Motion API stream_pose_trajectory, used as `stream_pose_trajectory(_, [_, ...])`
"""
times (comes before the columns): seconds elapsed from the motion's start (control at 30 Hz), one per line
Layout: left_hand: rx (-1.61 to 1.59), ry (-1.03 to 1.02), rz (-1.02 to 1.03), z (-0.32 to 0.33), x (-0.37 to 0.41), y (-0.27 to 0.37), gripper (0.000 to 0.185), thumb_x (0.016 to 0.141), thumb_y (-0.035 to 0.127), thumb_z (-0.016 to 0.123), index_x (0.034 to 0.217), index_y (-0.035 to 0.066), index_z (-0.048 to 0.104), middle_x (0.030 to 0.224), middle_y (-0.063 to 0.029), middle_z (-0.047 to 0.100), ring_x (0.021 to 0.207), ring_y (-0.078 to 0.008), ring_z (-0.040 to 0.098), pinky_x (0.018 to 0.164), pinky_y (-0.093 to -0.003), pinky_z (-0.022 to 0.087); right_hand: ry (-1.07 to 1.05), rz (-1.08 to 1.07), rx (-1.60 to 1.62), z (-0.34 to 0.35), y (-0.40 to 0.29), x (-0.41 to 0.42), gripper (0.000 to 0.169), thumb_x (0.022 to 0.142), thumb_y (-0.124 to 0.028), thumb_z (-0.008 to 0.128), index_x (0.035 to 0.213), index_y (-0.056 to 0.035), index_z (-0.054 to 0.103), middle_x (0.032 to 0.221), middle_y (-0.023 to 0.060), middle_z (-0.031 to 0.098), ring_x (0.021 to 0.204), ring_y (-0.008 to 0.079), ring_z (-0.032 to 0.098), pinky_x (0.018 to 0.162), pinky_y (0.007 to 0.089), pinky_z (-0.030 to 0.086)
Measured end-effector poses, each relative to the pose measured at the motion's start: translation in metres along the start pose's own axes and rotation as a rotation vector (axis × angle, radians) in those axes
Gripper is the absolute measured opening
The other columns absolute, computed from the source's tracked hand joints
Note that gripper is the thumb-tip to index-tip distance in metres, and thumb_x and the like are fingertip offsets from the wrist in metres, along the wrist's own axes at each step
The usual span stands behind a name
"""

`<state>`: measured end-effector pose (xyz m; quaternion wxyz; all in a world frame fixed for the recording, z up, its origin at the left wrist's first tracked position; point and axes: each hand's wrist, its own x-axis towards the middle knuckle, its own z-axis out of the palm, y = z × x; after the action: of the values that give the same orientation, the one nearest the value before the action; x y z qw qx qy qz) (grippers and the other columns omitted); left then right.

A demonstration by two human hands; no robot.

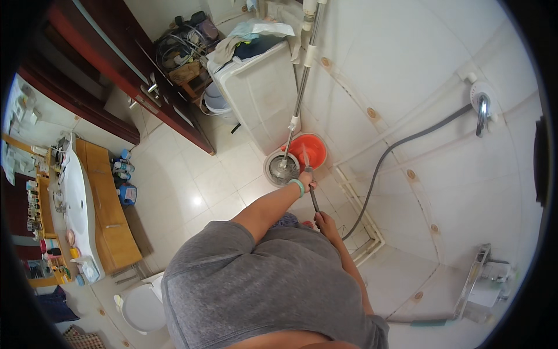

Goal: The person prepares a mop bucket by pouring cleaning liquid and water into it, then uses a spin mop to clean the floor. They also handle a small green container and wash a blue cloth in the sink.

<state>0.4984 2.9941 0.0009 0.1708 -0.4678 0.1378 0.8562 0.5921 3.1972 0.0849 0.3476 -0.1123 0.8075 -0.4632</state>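
My left hand [307, 179], with a green bangle at the wrist, grips a grey hose [313, 197] near its outlet end. Farther down the same hose my right hand [327, 224] is closed around it. A jet of water runs from the hose end into the orange-red basin of a spin-mop bucket [321, 148]. Beside that basin a round metal spin basket [272, 173] holds the head of a mop [284, 162]. The mop's metal pole [300, 101] stands upright near the wall. The hose leads back to a wall-mounted shower valve [481, 100].
Behind the bucket stands a white washing machine [261, 91] with cloths piled on top. A white bucket [217, 101] sits beside it. To the left are an open dark-red door [144, 87], a wooden vanity [107, 209] with bottles [126, 194], and a toilet [144, 305].
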Motion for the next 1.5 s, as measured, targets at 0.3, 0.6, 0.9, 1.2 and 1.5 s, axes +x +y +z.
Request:
stream_pose_trajectory(0.3, [0.066,-0.008,-0.005,0.007,-0.007,-0.002,0.008,0.098,0.019,0.033,0.101,0.013,0.03,0.074,-0.0081,0.033,0.049,-0.0135,0.032,0.035,-0.022,0.025,-0.017,0.09,-0.085,-0.007,-0.018,-0.007,0.039,0.095,-0.033,0.045,0.088,0.0023,0.061,0.072,0.0139,0.063,0.065,0.0234,0.061,0.061,0.0351,0.047])
stream_pose_trajectory(0.6, [0.008,0.002,-0.058,0.007,0.0,0.0,0.009,0.096,0.017,0.034,0.096,0.011,0.028,0.073,-0.0081,0.032,0.049,-0.0138,0.032,0.035,-0.023,0.025,-0.016,0.06,-0.031,-0.008,-0.017,-0.006,0.037,0.096,-0.032,0.046,0.091,0.0025,0.06,0.074,0.014,0.063,0.068,0.0225,0.063,0.061,0.0344,0.048])
stream_pose_trajectory(0.9, [0.046,-0.012,0.002,0.009,-0.008,-0.002,0.005,0.094,0.011,0.033,0.093,0.01,0.028,0.075,-0.01,0.034,0.049,-0.0143,0.033,0.034,-0.0236,0.026,-0.012,0.053,-0.011,-0.008,-0.011,-0.005,0.038,0.096,-0.032,0.045,0.089,0.0027,0.06,0.07,0.0134,0.062,0.063,0.0222,0.06,0.06,0.0349,0.047])
stream_pose_trajectory(1.2, [0.015,0.016,-0.037,0.013,-0.013,-0.002,0.008,0.096,0.014,0.033,0.094,0.008,0.028,0.075,-0.0099,0.033,0.049,-0.014,0.032,0.035,-0.0225,0.026,-0.012,0.04,-0.025,-0.007,-0.002,-0.001,0.038,0.096,-0.031,0.045,0.088,0.003,0.06,0.069,0.0133,0.061,0.062,0.0224,0.06,0.06,0.0351,0.046])
stream_pose_trajectory(1.5, [0.001,0.021,-0.06,0.018,-0.029,0.001,0.009,0.097,0.015,0.033,0.095,0.008,0.027,0.075,-0.0102,0.033,0.05,-0.0141,0.032,0.035,-0.0224,0.026,-0.001,0.035,-0.021,-0.008,-0.007,-0.003,0.037,0.096,-0.03,0.046,0.087,0.0033,0.06,0.067,0.0126,0.06,0.062,0.022,0.058,0.059,0.0354,0.045])
